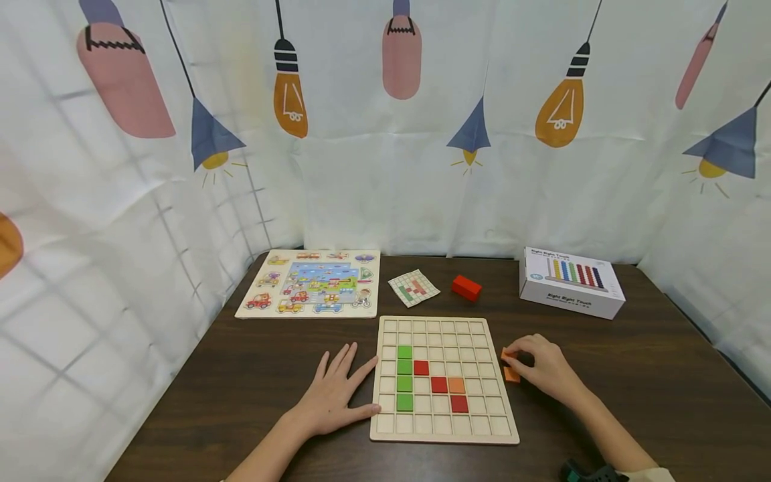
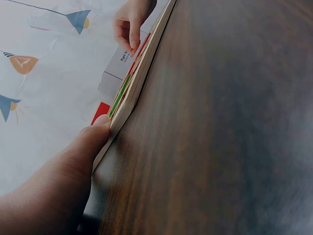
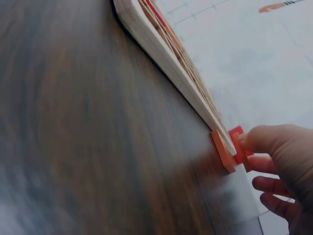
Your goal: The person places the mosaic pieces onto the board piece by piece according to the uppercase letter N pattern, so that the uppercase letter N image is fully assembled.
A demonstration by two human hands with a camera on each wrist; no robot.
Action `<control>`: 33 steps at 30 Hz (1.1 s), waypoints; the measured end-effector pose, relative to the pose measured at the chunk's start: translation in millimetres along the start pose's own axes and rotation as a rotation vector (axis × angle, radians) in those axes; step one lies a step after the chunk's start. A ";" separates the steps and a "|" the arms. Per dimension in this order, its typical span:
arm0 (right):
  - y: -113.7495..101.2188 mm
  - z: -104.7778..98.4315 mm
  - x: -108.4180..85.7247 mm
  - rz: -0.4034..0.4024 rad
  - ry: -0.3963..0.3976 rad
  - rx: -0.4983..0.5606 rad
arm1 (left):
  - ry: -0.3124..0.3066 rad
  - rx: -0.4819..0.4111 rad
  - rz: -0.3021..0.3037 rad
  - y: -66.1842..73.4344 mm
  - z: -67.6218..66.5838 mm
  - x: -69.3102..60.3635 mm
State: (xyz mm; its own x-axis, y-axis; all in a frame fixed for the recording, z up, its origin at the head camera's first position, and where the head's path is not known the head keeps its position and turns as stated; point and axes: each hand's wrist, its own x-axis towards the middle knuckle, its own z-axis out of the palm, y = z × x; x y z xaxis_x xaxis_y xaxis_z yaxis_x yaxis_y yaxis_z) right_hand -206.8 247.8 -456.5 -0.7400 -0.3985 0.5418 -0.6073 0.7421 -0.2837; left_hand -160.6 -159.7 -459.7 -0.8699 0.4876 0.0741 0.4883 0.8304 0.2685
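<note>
A wooden grid board (image 1: 421, 428) lies flat on the dark table, with a column of green tiles (image 1: 405, 384), several red tiles (image 1: 439, 385) and one orange tile (image 1: 456, 385) in its squares. My left hand (image 1: 334, 395) rests palm down with spread fingers, its thumb and index fingertip touching the board's left edge. Just off the right edge, my right hand (image 1: 545, 367) pinches an orange tile (image 3: 243, 152) between thumb and fingers. Another orange tile (image 1: 512, 375) lies on the table beside the board, under that hand.
Behind the board are a small pattern card (image 1: 413, 288), a red block (image 1: 466, 288) and, farther right, a white box (image 1: 571, 284) with printed beads. A picture puzzle board (image 1: 247, 311) lies at the back left. A patterned curtain (image 1: 385, 201) hangs behind the table.
</note>
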 end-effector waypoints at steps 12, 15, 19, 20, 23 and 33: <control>-15.1 3.9 6.0 -0.034 -0.006 0.084 | -0.005 -0.005 0.000 -0.3 0.8 0.1; -19.8 6.5 8.3 -0.059 -0.007 0.099 | -0.006 -0.003 0.000 -0.4 0.7 0.1; -27.1 10.2 12.6 -0.070 -0.026 0.130 | -0.005 -0.001 0.000 -0.5 0.2 -0.2; -28.9 11.3 13.6 -0.071 -0.032 0.140 | -0.004 -0.001 0.000 -0.5 0.1 -0.3; -34.1 14.8 16.5 -0.087 -0.048 0.173 | 0.001 -0.002 0.000 -0.7 0.0 -0.2; -48.7 29.7 25.8 -0.194 -0.056 0.198 | 0.010 0.005 0.010 -1.4 1.3 -0.1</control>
State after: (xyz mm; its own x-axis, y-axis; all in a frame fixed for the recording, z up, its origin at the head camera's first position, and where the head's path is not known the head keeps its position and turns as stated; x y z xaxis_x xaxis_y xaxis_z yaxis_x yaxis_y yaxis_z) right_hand -204.9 185.4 -452.3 -0.6158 -0.5566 0.5577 -0.7798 0.5315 -0.3306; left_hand -161.1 -160.6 -461.4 -0.8657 0.4930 0.0865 0.4972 0.8270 0.2626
